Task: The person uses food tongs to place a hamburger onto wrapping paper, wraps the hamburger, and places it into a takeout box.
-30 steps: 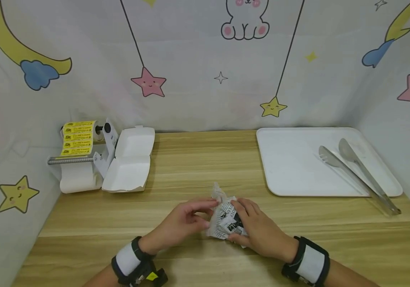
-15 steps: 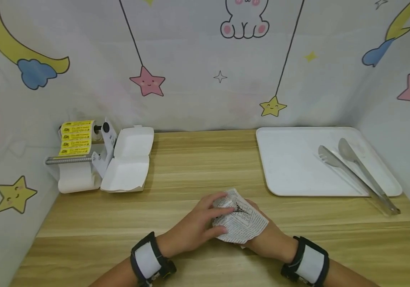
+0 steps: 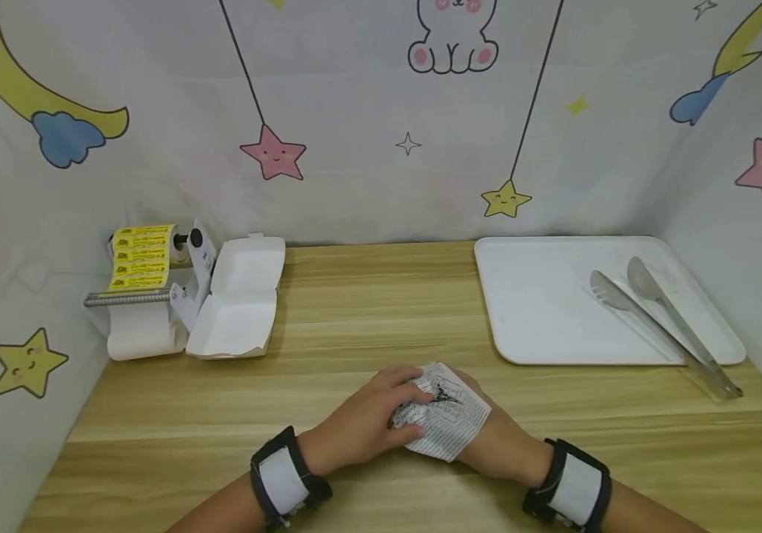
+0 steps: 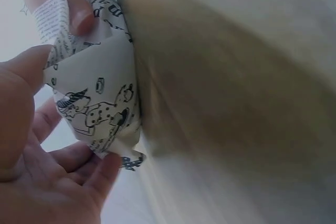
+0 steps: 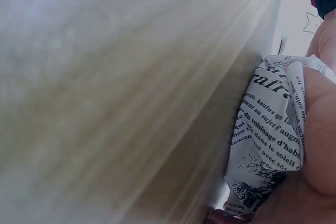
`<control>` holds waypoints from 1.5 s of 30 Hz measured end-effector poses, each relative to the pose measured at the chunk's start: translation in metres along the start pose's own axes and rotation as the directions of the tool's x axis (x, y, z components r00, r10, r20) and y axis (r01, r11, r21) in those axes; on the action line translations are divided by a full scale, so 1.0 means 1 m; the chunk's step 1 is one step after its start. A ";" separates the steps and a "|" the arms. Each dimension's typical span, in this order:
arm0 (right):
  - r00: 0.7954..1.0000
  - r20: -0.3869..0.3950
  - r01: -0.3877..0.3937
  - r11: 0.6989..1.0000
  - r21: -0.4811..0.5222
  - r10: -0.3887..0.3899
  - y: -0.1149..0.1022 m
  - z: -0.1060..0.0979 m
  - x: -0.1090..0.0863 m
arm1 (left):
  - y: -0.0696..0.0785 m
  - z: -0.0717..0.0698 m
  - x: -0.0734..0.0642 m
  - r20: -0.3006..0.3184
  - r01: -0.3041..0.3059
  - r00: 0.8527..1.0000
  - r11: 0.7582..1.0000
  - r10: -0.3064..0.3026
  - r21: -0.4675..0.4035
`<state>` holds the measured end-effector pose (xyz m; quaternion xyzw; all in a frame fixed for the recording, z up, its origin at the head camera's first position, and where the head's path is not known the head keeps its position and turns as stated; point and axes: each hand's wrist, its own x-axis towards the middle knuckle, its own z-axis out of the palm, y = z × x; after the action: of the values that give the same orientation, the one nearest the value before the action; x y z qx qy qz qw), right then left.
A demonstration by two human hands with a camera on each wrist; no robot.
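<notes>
At the near middle of the tabletop (image 3: 367,311), the paper (image 3: 454,426), pinched between thumb and fingers by the left grip (image 3: 374,414) and clasped by the right grip (image 3: 497,444), is probably best folded snugly with light, even pressure.

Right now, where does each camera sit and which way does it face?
Head: worn on the head, facing forward and down at the table, tray and printed paper; left hand, right hand, left forearm, right forearm show.
Left wrist: worn there, facing the printed paper, table at picture right; left hand close up, some of the right hand at upper left.
Right wrist: worn there, facing the printed paper, table at picture left; right hand at right edge, left strap at upper right.
Both wrist views share the printed paper and table.
</notes>
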<state>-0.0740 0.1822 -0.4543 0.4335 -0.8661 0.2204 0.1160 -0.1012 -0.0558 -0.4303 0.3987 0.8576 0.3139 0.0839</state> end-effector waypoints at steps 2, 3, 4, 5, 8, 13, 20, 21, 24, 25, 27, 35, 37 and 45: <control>0.987 0.059 -0.158 0.980 0.118 0.152 -0.003 -0.001 0.001 | 0.002 -0.001 0.001 -0.003 -0.009 1.000 0.999 0.009 0.033; 0.969 0.101 -0.240 0.956 0.171 0.225 -0.004 -0.002 0.001 | 0.003 -0.001 0.001 -0.004 -0.013 1.000 0.999 0.013 0.051; 0.947 0.143 -0.314 0.922 0.224 0.288 -0.005 -0.003 0.002 | 0.004 -0.002 0.001 -0.003 -0.014 1.000 0.997 0.014 0.070; 0.926 0.195 -0.368 0.893 0.259 0.325 -0.005 -0.005 0.003 | 0.005 -0.002 0.001 -0.001 -0.010 1.000 0.996 0.010 0.085; 0.867 0.311 -0.488 0.792 0.368 0.390 -0.004 -0.010 0.006 | 0.005 -0.002 0.002 -0.001 0.002 1.000 0.994 -0.002 0.113; 0.836 0.331 -0.546 0.722 0.425 0.438 -0.002 -0.026 0.010 | 0.004 -0.002 0.001 -0.009 -0.004 1.000 0.991 0.005 0.137; 0.915 0.032 -0.386 0.852 0.354 0.402 -0.003 -0.039 0.015 | 0.002 0.000 0.001 -0.028 -0.028 0.999 0.989 0.032 0.146; 0.929 0.002 -0.349 0.876 0.332 0.369 -0.002 -0.038 0.014 | 0.002 0.000 0.001 -0.031 -0.029 0.999 0.989 0.034 0.144; 0.964 -0.040 -0.242 0.932 0.271 0.262 -0.001 -0.036 0.012 | 0.002 0.000 0.001 -0.037 -0.037 0.998 0.989 0.043 0.141; 0.972 -0.037 -0.217 0.941 0.261 0.234 -0.001 -0.035 0.011 | 0.002 0.000 0.001 -0.038 -0.039 0.998 0.989 0.044 0.142; 0.979 -0.004 -0.197 0.945 0.262 0.205 -0.001 -0.032 0.008 | 0.002 0.000 0.001 -0.038 -0.040 0.998 0.989 0.045 0.140; 0.959 0.146 -0.271 0.936 0.223 0.243 -0.004 -0.025 -0.002 | 0.001 0.000 0.001 -0.017 -0.010 1.000 0.991 0.013 0.136; 0.957 0.157 -0.273 0.941 0.200 0.244 -0.004 -0.025 -0.003 | 0.001 0.000 0.001 -0.011 -0.005 1.000 0.994 0.006 0.108; 0.957 0.185 -0.250 0.957 0.144 0.222 -0.001 -0.026 -0.009 | -0.001 0.000 -0.001 0.023 0.083 0.996 0.997 -0.083 -0.004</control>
<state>-0.0676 0.2005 -0.4346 0.3517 -0.8971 0.2667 -0.0208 -0.1012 -0.0570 -0.4307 0.3659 0.8717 0.3076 0.1077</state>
